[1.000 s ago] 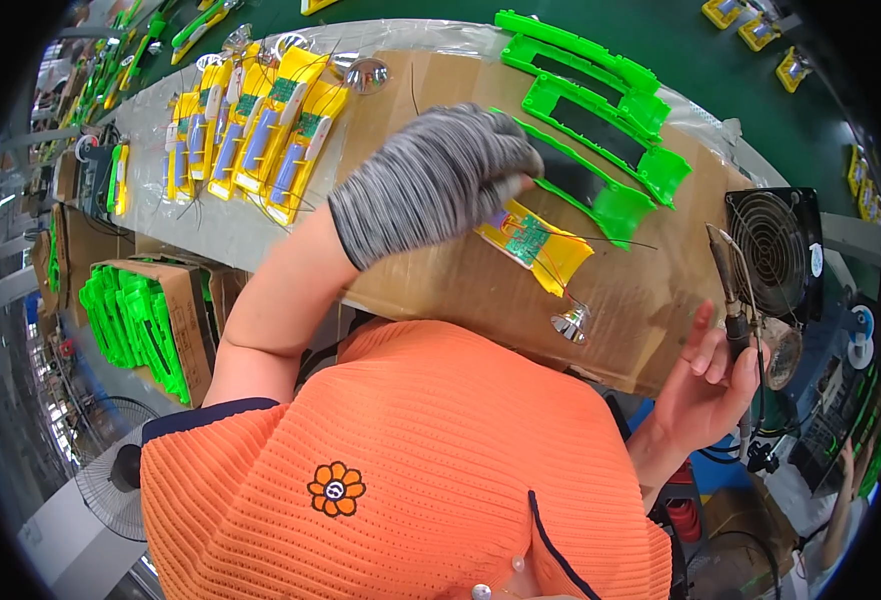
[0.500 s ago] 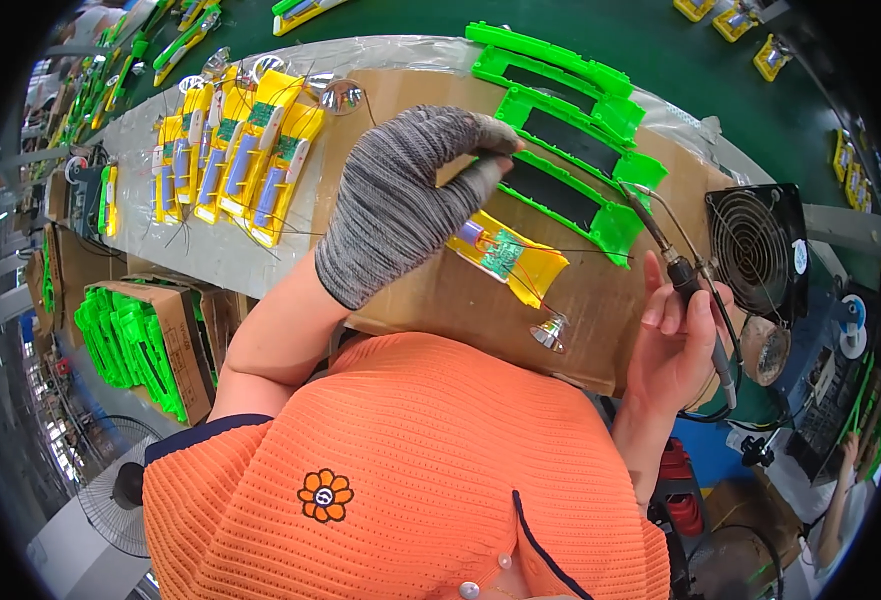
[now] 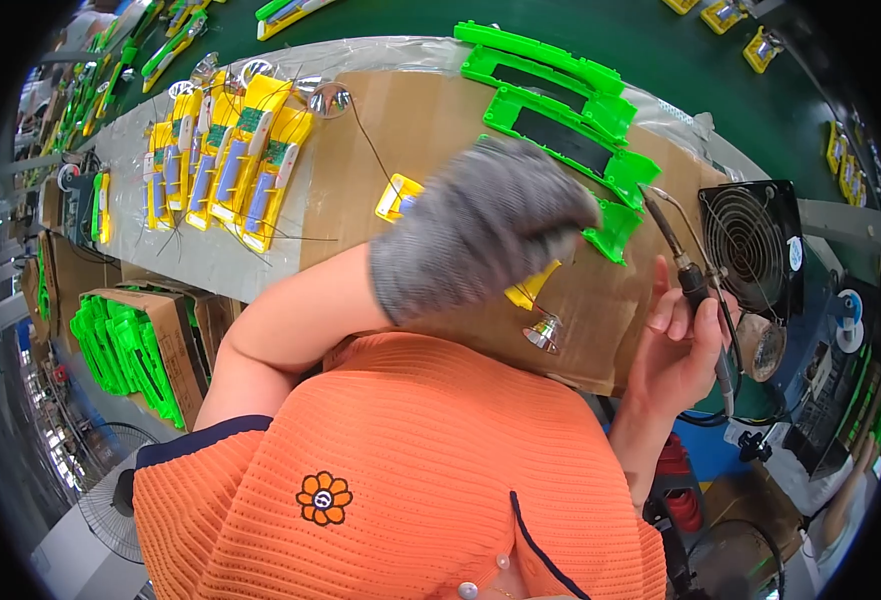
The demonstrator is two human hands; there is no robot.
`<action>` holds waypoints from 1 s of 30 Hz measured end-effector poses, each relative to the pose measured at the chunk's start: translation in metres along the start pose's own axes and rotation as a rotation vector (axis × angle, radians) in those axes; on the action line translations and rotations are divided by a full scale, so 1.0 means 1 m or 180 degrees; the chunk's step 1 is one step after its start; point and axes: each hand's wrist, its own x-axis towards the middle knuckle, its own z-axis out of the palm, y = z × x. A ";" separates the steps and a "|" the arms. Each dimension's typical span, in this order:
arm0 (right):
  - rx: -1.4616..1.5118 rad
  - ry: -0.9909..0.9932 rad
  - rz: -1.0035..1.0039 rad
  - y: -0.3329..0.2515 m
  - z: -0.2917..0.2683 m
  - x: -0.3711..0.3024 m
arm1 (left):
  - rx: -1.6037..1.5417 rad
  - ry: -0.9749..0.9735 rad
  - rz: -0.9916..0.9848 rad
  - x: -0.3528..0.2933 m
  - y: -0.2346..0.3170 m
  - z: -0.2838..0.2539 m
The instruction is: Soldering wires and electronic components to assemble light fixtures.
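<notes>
My left hand [image 3: 485, 230], in a grey knitted glove, is blurred by motion above a yellow housing. Only the ends of that yellow housing [image 3: 397, 198] show from under the glove; its middle is hidden. A shiny cone-shaped reflector [image 3: 542, 335] lies at its near end. My bare right hand [image 3: 675, 345] grips a soldering iron [image 3: 693, 283] with a thin curved metal tube along it, tip pointing up and away. Beyond the glove, several green frames [image 3: 635, 175] lie in a row, some with black panels. The glove partly covers the nearest one.
Several yellow housings [image 3: 272, 185] with purple cells, circuit boards and loose wires lie at the left. A black fan [image 3: 750, 245] stands at the right. Brown cardboard [image 3: 380, 110] covers the tabletop. A box of green parts [image 3: 175, 340] sits at lower left. Beyond runs a green belt [image 3: 380, 30].
My left hand has moved right and nearer to me, now covering most of the yellow housing and the nearest green frame. My right hand keeps its hold on the soldering iron, almost still.
</notes>
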 end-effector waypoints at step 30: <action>-0.0960 -0.0415 0.1134 -0.008 0.002 0.005 | 0.1434 -0.2428 -0.0574 0.032 -0.024 -0.016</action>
